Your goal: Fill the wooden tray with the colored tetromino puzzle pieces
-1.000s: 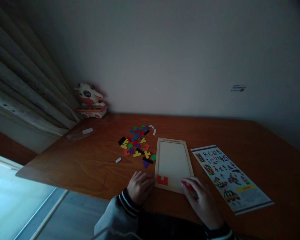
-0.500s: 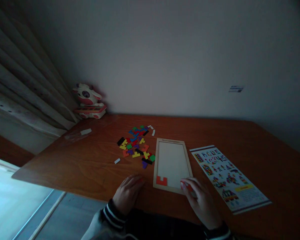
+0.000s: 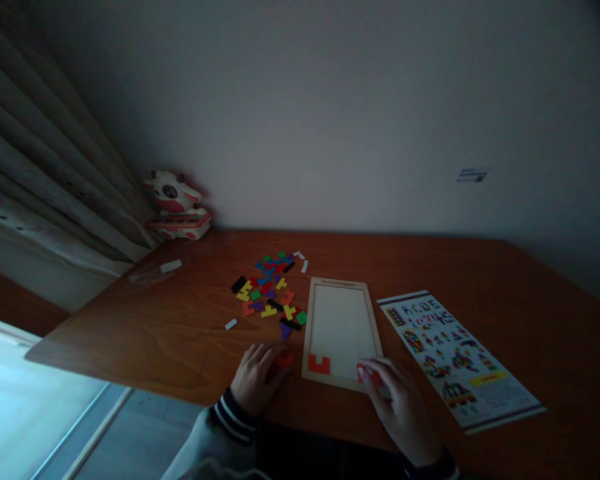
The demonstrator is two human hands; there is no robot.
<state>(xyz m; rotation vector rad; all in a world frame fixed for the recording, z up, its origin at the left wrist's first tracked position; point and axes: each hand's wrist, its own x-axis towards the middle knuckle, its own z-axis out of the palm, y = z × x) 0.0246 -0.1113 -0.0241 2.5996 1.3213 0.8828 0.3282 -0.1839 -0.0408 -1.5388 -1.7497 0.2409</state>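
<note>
A light wooden tray lies on the table, with a red U-shaped piece in its near left corner. My right hand pinches another red piece at the tray's near right corner. Left of the tray, my left hand rests on the table with its fingers closed around a red piece, partly hidden by the fingers. Beyond my left hand lie several coloured pieces, among them a yellow piece, a green piece and a purple piece.
A printed pattern sheet lies right of the tray. A cow-shaped toy stands at the table's back left, near the curtain. One white piece lies apart from the pile, on its near left side.
My left hand has shifted slightly, and more of the red piece at its fingertips now shows. The view has moved a little. My right hand still holds its red piece at the tray's corner.
</note>
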